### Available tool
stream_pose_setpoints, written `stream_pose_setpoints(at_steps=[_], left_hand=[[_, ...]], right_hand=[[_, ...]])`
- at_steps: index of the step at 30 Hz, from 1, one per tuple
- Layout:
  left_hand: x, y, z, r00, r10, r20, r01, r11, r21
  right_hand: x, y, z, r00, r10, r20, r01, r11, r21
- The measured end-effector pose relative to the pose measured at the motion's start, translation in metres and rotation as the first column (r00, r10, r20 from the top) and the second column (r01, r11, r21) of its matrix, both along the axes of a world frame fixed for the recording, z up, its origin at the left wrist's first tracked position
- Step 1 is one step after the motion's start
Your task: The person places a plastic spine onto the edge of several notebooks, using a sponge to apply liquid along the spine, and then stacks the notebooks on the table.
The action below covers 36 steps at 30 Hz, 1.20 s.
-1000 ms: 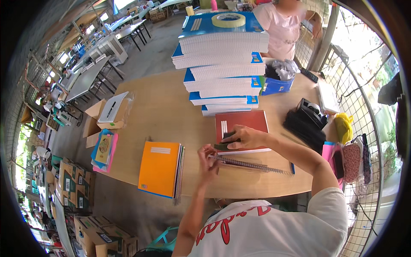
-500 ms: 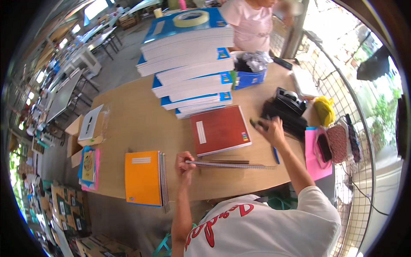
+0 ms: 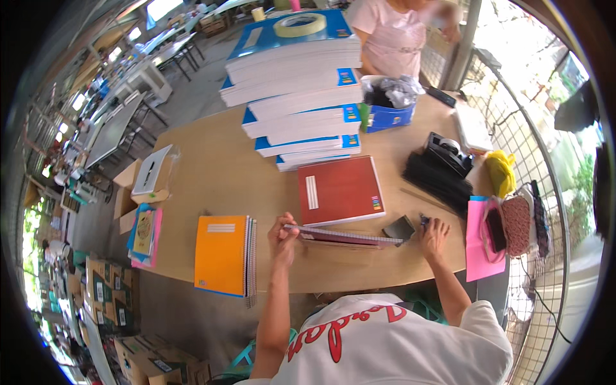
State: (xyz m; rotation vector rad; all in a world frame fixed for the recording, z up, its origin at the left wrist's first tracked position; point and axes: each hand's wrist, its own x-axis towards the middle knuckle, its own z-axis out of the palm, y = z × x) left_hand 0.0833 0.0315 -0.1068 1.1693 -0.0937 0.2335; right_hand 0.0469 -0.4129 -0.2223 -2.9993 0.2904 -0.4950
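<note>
My left hand (image 3: pixel 282 239) grips the left end of a dark red spiral notebook (image 3: pixel 350 239), tilted up on its edge with the wire coil along the top. My right hand (image 3: pixel 436 237) rests low on the table with its fingers curled over a slim blue pen-like tool (image 3: pixel 424 221), mostly hidden. Between the notebook and that hand lies a small dark square piece (image 3: pixel 399 228), its kind unclear. A stack of red-brown notebooks (image 3: pixel 340 190) lies just beyond. To the left sit orange spiral notebooks (image 3: pixel 221 253).
Tall stacks of blue-covered books (image 3: pixel 301 83) stand at the back, a tape roll (image 3: pixel 299 25) on top. Nearby are a blue box (image 3: pixel 390 117), a tape dispenser (image 3: pixel 446 154), black cloth (image 3: pixel 436 183) and a pink folder (image 3: pixel 482 256). Another person (image 3: pixel 391 38) stands across the table.
My right hand has come down and nearer, leaving the dark piece on the table and closing over the blue tool. The notebook in my left hand has tilted, showing more cover. The view has shifted slightly.
</note>
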Motion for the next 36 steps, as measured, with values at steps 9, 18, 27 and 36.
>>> stream_pose_setpoints(at_steps=[9, 18, 27, 36], left_hand=[[-0.010, 0.010, -0.006, 0.997, -0.075, -0.030, 0.073, 0.994, -0.077], [-0.012, 0.002, 0.010, 0.998, -0.051, -0.033, 0.048, 0.996, -0.072], [-0.010, 0.004, 0.009, 0.997, -0.070, -0.028, 0.069, 0.997, -0.047], [-0.010, 0.001, 0.008, 0.990, 0.110, -0.084, -0.096, 0.984, 0.148]], right_hand=[[0.072, 0.153, 0.266, 0.568, 0.785, 0.246, -0.806, 0.471, 0.358], [0.106, 0.279, 0.297, -0.027, 0.994, -0.110, -0.891, -0.073, -0.447], [0.108, 0.295, 0.297, -0.161, 0.957, -0.242, -0.766, -0.276, -0.581], [0.097, 0.259, 0.255, 0.357, 0.888, -0.290, -0.905, 0.406, 0.128]])
